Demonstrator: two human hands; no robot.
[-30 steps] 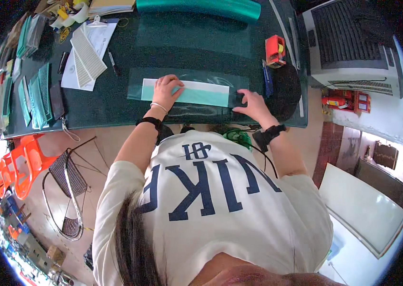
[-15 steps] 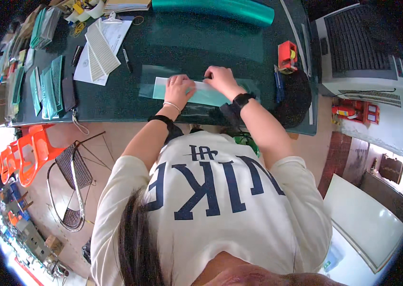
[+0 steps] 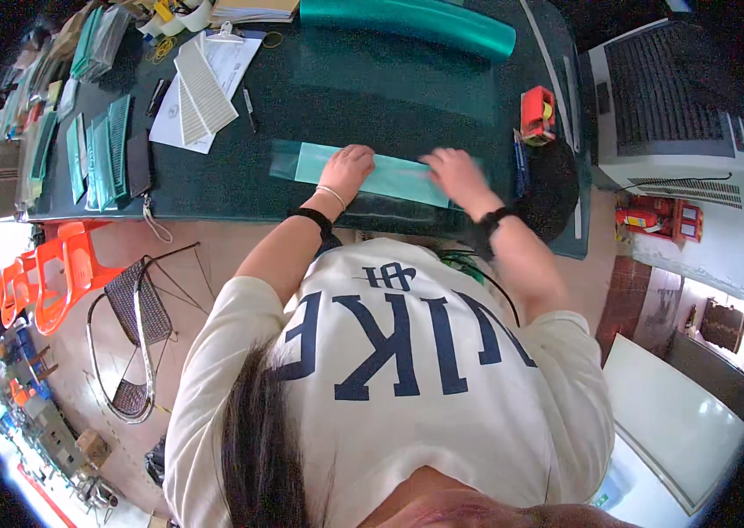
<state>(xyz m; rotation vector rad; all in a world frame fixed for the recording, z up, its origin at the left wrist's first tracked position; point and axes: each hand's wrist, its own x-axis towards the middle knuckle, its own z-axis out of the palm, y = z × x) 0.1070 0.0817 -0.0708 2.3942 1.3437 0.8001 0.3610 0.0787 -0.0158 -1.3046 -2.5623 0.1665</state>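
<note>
A long pale green strip (image 3: 403, 178) lies on the dark green table mat, slightly slanted, with clear film (image 3: 284, 160) showing past its left end. My left hand (image 3: 350, 167) is on the strip's left half, its fingers bent and pressed together at the far edge. Over the right part of the strip, my right hand (image 3: 460, 179) has its fingers apart, and its fingertips are smeared by motion. No object shows in my right hand. Whether the left fingers pinch the strip or only press on it is hard to see.
A roll of shiny green film (image 3: 407, 26) lies along the far edge. Left are a clipboard (image 3: 227, 37) with paper, ribbed white sheets (image 3: 205, 101), a pen (image 3: 251, 110) and green packets (image 3: 108, 154). A red tape dispenser (image 3: 537, 114) and a black cap (image 3: 552, 189) sit right.
My right hand has moved from the strip's far edge rightward and nearer, its fingers spreading. The white band along the strip's far side now appears green. The whole view has shifted slightly.
</note>
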